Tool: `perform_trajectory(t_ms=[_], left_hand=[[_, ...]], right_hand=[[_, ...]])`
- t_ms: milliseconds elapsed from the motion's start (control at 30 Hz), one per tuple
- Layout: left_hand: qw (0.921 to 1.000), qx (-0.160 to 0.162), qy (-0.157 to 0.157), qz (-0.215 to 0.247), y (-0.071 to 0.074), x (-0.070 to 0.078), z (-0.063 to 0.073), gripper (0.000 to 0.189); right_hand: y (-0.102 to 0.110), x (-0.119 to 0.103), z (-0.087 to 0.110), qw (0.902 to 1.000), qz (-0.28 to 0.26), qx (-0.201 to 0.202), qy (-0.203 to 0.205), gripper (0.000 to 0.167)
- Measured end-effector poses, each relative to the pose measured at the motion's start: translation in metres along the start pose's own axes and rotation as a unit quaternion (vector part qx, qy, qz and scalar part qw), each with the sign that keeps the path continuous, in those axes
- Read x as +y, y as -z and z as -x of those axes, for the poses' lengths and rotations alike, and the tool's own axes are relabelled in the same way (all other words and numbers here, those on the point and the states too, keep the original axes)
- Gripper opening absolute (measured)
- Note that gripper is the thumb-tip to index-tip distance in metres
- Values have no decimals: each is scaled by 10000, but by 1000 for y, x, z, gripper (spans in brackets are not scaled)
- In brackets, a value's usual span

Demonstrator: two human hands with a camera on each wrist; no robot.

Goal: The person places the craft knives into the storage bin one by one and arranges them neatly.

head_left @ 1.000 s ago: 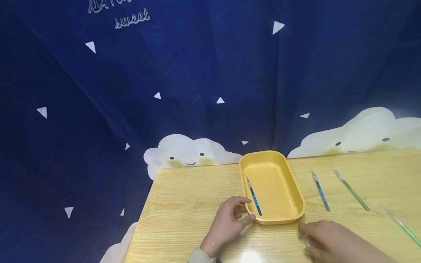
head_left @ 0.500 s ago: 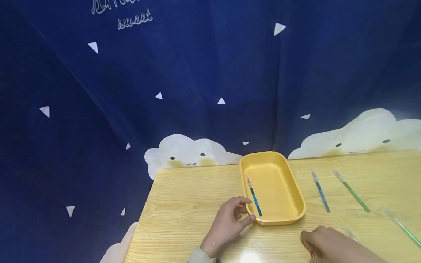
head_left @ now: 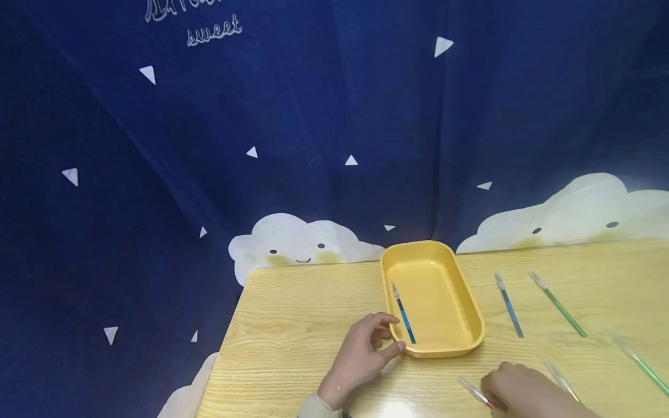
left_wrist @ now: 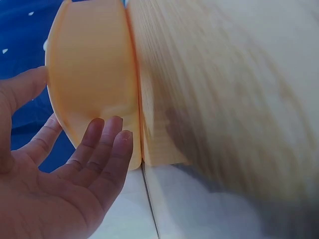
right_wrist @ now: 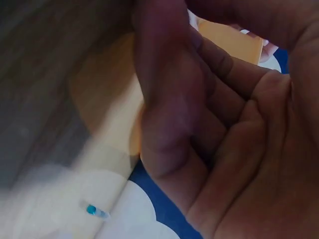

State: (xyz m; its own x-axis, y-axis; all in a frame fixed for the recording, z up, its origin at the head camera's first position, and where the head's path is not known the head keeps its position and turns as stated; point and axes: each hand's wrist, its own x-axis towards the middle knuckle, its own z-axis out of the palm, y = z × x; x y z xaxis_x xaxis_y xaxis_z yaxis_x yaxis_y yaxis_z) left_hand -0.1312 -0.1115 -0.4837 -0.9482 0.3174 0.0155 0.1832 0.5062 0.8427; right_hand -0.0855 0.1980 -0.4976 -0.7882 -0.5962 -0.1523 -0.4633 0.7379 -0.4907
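A yellow tray (head_left: 438, 353) stands at the table's back, with a blue craft knife (head_left: 402, 312) in a clear cap inside along its left wall. My left hand (head_left: 360, 357) rests at the tray's near-left corner, the thumb and index fingertip touching the rim; in the left wrist view its fingers are loosely curved beside the outer wall. Right of the tray's front, my right hand (head_left: 522, 390) pinches a red craft knife (head_left: 477, 392) low over the table, its clear end pointing up-left. Most of its handle is hidden by my fingers, and the right wrist view does not show it.
More capped knives lie at right: a blue knife (head_left: 509, 305), a green knife (head_left: 558, 303), another green knife (head_left: 641, 363), and one clear-capped knife (head_left: 561, 380) partly behind my right hand. A dark blue curtain (head_left: 313, 116) with clouds hangs along the table's back edge.
My right hand has shifted slightly right and down, and the red knife's clear cap now shows left of the fingers. A clear-capped knife has come into sight behind the hand. My left hand stays put.
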Motion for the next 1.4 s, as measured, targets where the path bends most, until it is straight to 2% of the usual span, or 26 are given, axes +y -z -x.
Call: perform_trajectory(t_ms=[133, 267, 367, 500, 567, 667, 767, 867, 1033, 1167, 1267, 1400], left_hand=[[10000, -9, -43, -35, 0, -1, 1, 37], [9999, -20, -108, -104, 1, -1, 1, 37], [9998, -8, -148, -117, 1, 0, 0, 37], [9998, -16, -165, -61, 1, 0, 0, 37], [9999, -29, -149, -34, 0, 0, 1, 38], [9999, -18, -110, -24, 0, -1, 2, 38], [9999, 4, -126, -56, 0, -1, 2, 37], [9998, 23, -162, -138, 0, -1, 0, 37], [9997, 21, -185, -135, 1, 0, -1, 37], [9996, 20, -230, -135, 0, -1, -1, 37], [9996, 19, -229, -166, 0, -1, -1, 37], [9996, -1, -222, -177, 0, -2, -1, 37]], right_hand=[[-1, -3, -2, 9999, 56, 5, 93, 29], [0, -9, -4, 9984, -229, 302, 423, 30], [6, -16, -7, 9926, -669, 656, 773, 32], [18, -26, -14, 9778, -1266, 1193, 1165, 34], [27, -31, -19, 9717, -1389, 1498, 1188, 33], [42, -40, -31, 9678, -1393, 1903, 883, 26], [62, -50, -47, 9681, -1615, 1891, 312, 16], [82, -54, -68, 9650, -2032, 1660, -59, 7], [103, -47, -106, 9487, -2898, 1202, -389, 6], [110, -39, -132, 9375, -3277, 959, -671, 8], [110, -32, -151, 9380, -3243, 845, -885, 8], [102, -20, -171, 9435, -3077, 608, -1073, 13]])
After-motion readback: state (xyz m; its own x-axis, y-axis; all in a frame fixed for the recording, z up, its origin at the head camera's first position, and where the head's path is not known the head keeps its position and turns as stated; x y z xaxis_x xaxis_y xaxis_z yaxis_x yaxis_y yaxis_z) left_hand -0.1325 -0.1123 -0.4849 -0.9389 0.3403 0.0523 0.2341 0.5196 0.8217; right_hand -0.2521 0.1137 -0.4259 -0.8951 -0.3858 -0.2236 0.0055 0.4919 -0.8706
